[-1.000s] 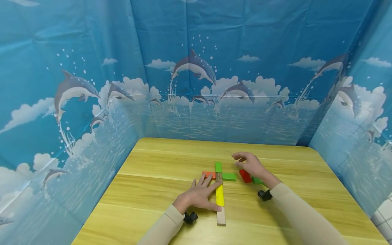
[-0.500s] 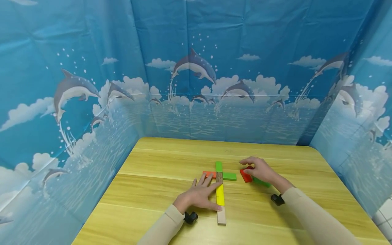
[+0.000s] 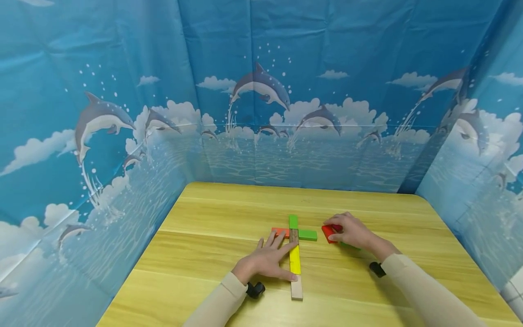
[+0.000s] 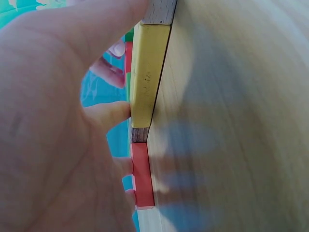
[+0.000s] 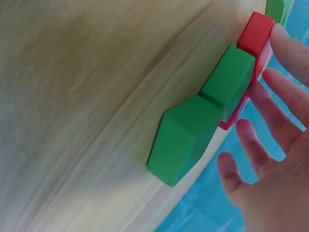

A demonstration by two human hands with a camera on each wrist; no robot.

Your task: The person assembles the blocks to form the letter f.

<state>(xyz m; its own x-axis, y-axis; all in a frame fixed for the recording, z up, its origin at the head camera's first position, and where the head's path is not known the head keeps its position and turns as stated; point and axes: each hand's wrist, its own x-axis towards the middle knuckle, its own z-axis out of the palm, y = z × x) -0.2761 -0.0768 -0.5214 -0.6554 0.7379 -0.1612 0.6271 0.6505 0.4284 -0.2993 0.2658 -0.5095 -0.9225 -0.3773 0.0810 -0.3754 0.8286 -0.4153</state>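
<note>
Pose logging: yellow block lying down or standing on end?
Lying down: head and left wrist views show the yellow block with its long side along the wood-grain tabletop.

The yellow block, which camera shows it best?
The left wrist view: the yellow block looks biggest there, and you can even see dark specks on its side. The head view shows it small, from above, in line between the dark brown block and the pale wooden block. The right wrist view doesn't show it.
</note>
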